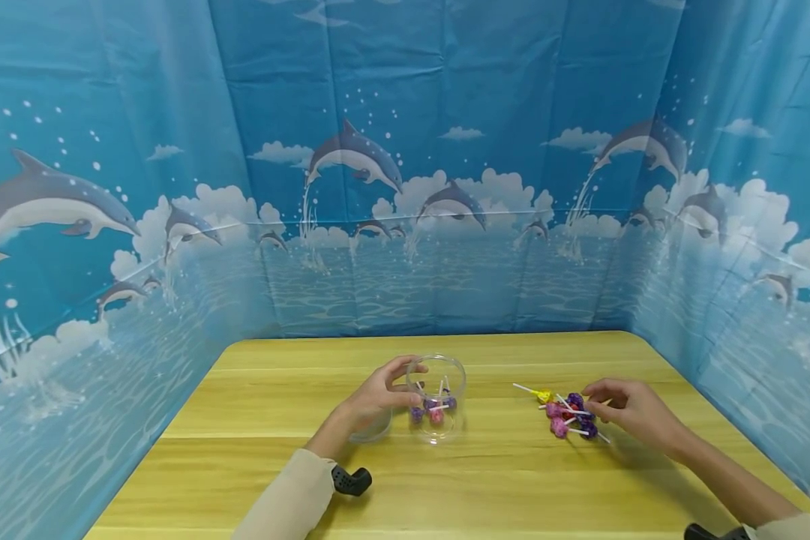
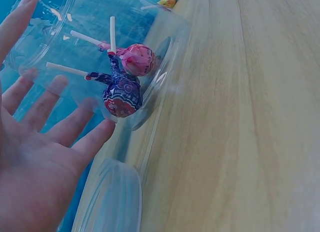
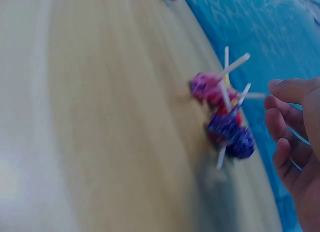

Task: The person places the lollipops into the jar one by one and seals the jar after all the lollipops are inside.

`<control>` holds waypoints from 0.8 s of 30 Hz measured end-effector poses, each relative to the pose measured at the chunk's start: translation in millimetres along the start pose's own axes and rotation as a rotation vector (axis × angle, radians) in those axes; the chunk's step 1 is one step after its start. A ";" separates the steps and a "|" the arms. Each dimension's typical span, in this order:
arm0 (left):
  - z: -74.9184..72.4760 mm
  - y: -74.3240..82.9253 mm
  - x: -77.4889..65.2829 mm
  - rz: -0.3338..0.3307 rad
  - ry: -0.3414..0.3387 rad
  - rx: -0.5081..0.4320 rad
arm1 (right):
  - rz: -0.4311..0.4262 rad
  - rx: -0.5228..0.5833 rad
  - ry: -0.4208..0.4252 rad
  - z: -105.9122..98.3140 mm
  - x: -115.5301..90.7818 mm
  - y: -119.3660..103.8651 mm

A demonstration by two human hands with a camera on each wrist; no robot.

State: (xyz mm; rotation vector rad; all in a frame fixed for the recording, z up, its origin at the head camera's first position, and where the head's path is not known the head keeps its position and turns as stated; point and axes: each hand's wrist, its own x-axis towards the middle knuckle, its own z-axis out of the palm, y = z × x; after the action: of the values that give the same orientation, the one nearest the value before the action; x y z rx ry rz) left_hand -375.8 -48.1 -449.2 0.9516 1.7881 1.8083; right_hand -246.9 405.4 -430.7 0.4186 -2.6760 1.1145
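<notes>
Head view: your right hand (image 1: 637, 412) is nearer the lollipop pile (image 1: 562, 411), which lies on the worktop (image 1: 486, 487) just left of your fingertips. Left wrist view: your left hand (image 2: 42, 162), fingers spread, rests against the clear jar (image 2: 90, 55). Right wrist view: your fingers are partly bent, visibly holding nothing; one stick (image 3: 254, 95) points toward them.

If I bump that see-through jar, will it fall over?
The clear jar might slide or tip, since only a few lollipops sit inside. It's probably stiff, as its round shape shows no sagging. Its shiny surface could feel slippery.
</notes>
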 end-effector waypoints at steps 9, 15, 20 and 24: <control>0.2 1.0 -0.8 0.006 -0.004 -0.002 | 0.098 -0.044 0.030 4.4 -24.2 23.4; 0.8 -0.6 0.1 0.001 0.001 0.003 | 0.137 -0.096 0.006 7.5 -34.8 36.0; 0.7 0.0 -0.1 0.004 0.001 -0.012 | 0.067 -0.173 -0.008 11.2 -33.4 38.2; 0.7 0.0 -0.9 0.010 0.001 -0.020 | 0.034 -0.220 -0.011 13.8 -28.4 39.0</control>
State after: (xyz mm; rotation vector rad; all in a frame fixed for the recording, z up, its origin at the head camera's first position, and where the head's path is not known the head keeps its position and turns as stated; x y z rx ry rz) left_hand -374.7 -48.3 -449.4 0.9533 1.7650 1.8294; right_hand -234.6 426.9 -474.4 0.3416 -2.7853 0.8149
